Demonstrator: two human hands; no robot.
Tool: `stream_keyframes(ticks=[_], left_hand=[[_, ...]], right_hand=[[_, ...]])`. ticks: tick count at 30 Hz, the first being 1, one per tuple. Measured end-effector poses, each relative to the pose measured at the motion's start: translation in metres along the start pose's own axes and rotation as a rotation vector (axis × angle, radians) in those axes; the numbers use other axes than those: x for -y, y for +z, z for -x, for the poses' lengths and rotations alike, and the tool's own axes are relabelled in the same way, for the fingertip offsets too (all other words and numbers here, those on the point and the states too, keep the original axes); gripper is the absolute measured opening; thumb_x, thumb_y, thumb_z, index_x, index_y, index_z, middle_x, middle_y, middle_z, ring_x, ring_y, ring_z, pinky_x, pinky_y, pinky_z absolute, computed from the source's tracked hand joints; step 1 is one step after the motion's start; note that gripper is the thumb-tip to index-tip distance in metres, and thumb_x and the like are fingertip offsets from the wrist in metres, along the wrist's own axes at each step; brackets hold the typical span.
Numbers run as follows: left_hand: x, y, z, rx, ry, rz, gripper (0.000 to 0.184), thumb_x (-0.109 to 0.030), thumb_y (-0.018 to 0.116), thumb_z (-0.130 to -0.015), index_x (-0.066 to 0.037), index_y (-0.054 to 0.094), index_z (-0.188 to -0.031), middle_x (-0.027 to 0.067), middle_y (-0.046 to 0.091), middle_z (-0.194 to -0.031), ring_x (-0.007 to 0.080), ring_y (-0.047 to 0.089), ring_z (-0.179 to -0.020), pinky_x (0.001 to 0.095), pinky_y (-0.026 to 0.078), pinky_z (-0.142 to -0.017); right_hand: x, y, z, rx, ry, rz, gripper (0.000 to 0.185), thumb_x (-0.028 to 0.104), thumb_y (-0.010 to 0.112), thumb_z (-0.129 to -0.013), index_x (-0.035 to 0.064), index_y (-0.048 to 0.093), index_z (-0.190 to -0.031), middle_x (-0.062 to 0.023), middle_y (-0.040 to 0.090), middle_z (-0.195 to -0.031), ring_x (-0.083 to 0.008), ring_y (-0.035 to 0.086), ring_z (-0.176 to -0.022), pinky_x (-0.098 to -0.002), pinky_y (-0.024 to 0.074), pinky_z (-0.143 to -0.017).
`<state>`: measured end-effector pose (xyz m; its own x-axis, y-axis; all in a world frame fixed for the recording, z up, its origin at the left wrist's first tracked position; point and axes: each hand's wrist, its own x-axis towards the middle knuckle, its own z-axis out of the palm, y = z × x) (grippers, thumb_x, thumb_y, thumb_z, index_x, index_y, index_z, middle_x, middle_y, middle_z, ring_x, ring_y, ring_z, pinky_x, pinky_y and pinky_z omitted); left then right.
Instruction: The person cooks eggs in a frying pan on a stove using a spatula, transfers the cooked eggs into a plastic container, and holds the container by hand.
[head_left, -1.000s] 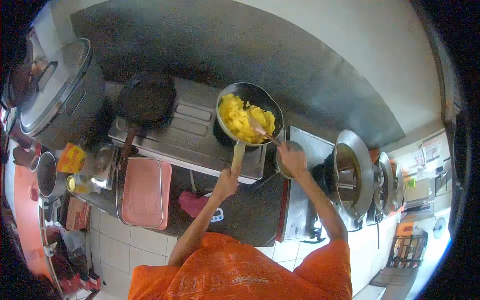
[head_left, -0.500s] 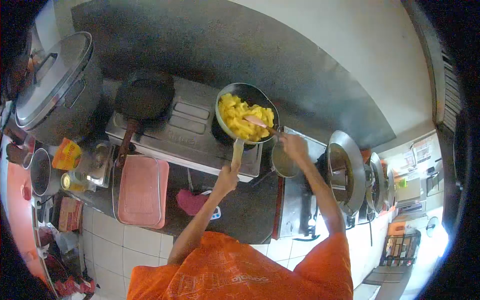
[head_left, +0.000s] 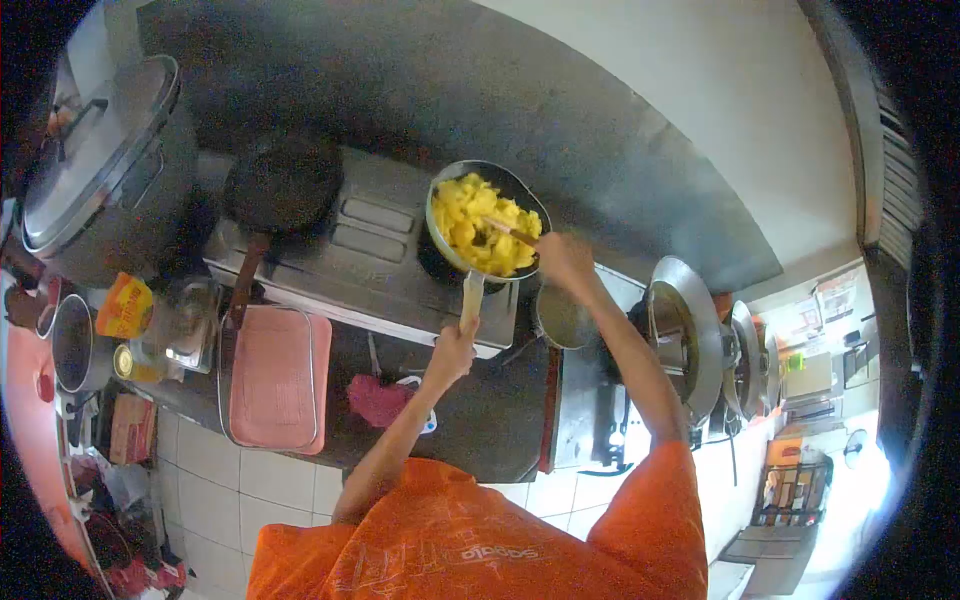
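Note:
My left hand [head_left: 454,352] is closed around the pale handle of a frying pan [head_left: 519,190] on the right side of the stove. Chunky yellow food, like scrambled eggs [head_left: 462,212], fills much of the pan. In my right hand [head_left: 567,265] is the dark handle of a spatula [head_left: 522,236]. Its pale pinkish blade dips into the yellow food and is partly hidden by it. The hand is just past the pan's right rim.
A dark skillet [head_left: 283,190] sits on the left of the stove [head_left: 395,290]. Further left stands a large lidded pot [head_left: 130,215]. A pink tray [head_left: 277,385] and a magenta cloth [head_left: 378,400] lie on the near counter. Large metal woks [head_left: 708,340] stand at the right.
My right hand has moved slightly left and up with the spatula, whose blade now sits deeper among the yellow pieces. My left hand keeps hold of the pan handle. The whole view has shifted slightly.

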<state>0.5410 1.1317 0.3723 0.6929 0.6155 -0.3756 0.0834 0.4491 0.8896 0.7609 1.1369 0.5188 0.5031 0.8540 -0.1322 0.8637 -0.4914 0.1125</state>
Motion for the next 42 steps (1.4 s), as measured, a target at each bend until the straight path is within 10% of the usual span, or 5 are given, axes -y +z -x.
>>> stream_keyframes(ticks=[16,18,21,42], left_hand=[[0.016,0.001,-0.012,-0.02,0.085,-0.03,0.064,-0.053,0.044,-0.085,0.005,0.052,-0.059,0.0098,0.046,-0.043,0.0221,0.051,-0.036,0.0352,0.039,-0.036],[0.051,0.01,-0.031,-0.103,0.353,-0.098,0.065,-0.053,0.045,-0.085,0.005,0.051,-0.056,0.0096,0.045,-0.042,0.0219,0.05,-0.036,0.0351,0.039,-0.036],[0.022,0.012,-0.014,-0.042,0.06,-0.018,0.067,-0.054,0.045,-0.085,0.005,0.049,-0.053,0.0099,0.046,-0.042,0.0218,0.05,-0.036,0.0345,0.038,-0.035],[0.034,0.018,-0.02,-0.023,0.104,0.139,0.057,-0.052,0.045,-0.086,-0.004,0.044,-0.054,0.0008,0.038,-0.041,0.0121,0.041,-0.033,0.0284,0.03,-0.032]], right_hand=[[0.01,-0.015,0.043,-0.012,-0.049,0.009,0.017,0.014,0.049,-0.079,0.0048,0.064,-0.083,-0.0212,0.06,-0.08,-0.0367,0.06,-0.077,-0.0468,0.047,-0.068],[0.026,-0.021,0.052,-0.027,-0.082,-0.044,0.017,0.014,0.05,-0.079,0.0021,0.063,-0.08,-0.0214,0.06,-0.08,-0.0363,0.06,-0.075,-0.0467,0.0472,-0.067],[0.052,0.025,0.039,-0.191,-0.249,-0.138,0.018,0.014,0.048,-0.079,0.0013,0.061,-0.078,-0.0207,0.06,-0.076,-0.0362,0.06,-0.075,-0.0464,0.0474,-0.067],[0.016,0.029,0.071,-0.332,0.252,-0.142,0.017,0.01,0.048,-0.079,-0.0003,0.06,-0.081,-0.0219,0.061,-0.074,-0.038,0.061,-0.07,-0.047,0.0484,-0.062]])
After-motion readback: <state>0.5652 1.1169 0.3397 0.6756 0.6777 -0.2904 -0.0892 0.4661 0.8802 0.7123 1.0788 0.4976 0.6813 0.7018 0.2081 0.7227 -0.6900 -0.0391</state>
